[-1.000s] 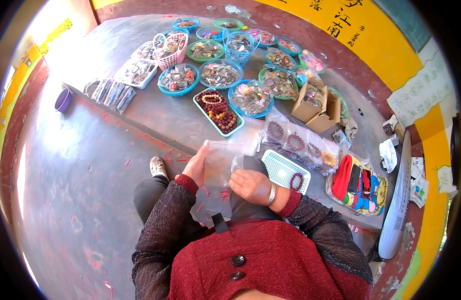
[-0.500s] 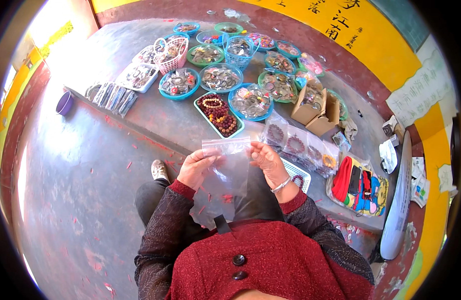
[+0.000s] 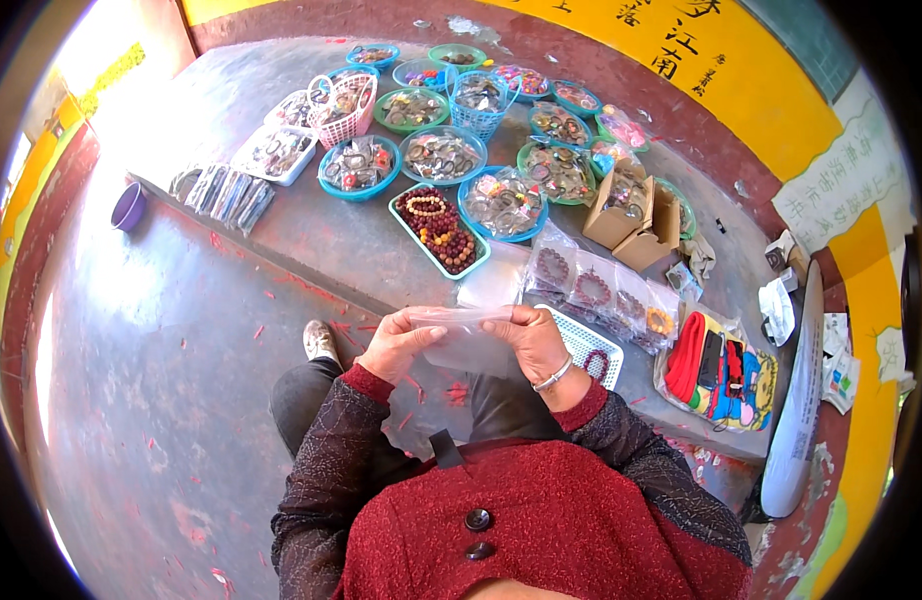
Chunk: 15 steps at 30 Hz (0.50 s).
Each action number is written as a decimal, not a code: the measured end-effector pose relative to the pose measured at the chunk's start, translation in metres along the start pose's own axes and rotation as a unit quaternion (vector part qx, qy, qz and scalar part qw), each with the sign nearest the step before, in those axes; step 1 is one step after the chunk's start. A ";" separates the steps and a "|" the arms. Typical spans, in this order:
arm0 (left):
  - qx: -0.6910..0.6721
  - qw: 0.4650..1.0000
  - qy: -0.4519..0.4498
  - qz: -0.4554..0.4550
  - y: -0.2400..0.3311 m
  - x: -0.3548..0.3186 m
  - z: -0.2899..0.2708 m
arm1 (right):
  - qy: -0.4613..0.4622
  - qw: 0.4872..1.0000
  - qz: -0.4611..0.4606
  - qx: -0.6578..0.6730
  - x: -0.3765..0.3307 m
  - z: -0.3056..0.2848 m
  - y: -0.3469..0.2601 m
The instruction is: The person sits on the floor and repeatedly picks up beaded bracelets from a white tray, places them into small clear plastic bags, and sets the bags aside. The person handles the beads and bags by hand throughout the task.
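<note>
Over my lap, a clear plastic zip bag (image 3: 468,350) is stretched between my two hands by its top edge. My left hand (image 3: 393,345) pinches the left top corner, thumb on the near side. My right hand (image 3: 534,345), with a silver bangle at the wrist, grips the right top corner. The bag looks flat, with nothing visible inside. Just beyond it lies a stack of clear bags (image 3: 491,275) on the ledge. Close to my right hand stands a white slotted basket (image 3: 576,335) with a dark red bead bracelet (image 3: 596,362) in it.
A green-rimmed tray (image 3: 471,268) holds dark red bead strings. Behind it stand several basins of small packets, including a blue basin (image 3: 536,232). Bagged bracelets (image 3: 591,288), a cardboard box (image 3: 613,230) and folded colourful cloth (image 3: 726,375) lie rightward. A purple bowl (image 3: 129,207) is far left.
Both hands have turned the bag, so it tips away and looks foreshortened. They sit slightly lower, and my right hand has rolled inward. The stack of bags and white basket show more.
</note>
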<state>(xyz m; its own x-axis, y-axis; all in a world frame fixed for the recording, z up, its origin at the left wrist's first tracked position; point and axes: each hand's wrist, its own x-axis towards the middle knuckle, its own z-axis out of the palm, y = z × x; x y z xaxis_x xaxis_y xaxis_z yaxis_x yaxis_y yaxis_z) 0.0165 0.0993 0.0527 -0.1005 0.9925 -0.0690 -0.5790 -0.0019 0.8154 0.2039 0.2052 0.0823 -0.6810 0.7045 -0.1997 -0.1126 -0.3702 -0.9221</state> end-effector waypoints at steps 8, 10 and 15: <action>0.082 0.996 0.021 -0.003 -0.006 0.001 -0.008 | -0.038 0.999 -0.032 -0.006 0.004 -0.009 0.013; 0.105 0.993 0.048 0.001 -0.004 0.000 -0.007 | -0.059 0.998 -0.027 -0.007 0.004 -0.007 0.009; 0.161 0.983 0.091 0.009 0.004 -0.004 0.000 | -0.081 0.989 -0.065 -0.103 0.003 -0.007 -0.008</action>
<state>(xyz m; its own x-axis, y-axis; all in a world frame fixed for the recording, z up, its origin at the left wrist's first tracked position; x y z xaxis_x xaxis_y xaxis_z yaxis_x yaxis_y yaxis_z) 0.0147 0.0957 0.0568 -0.2685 0.9542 -0.1316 -0.2935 0.0491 0.9547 0.2081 0.2146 0.0870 -0.7796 0.6253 -0.0351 -0.0678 -0.1400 -0.9878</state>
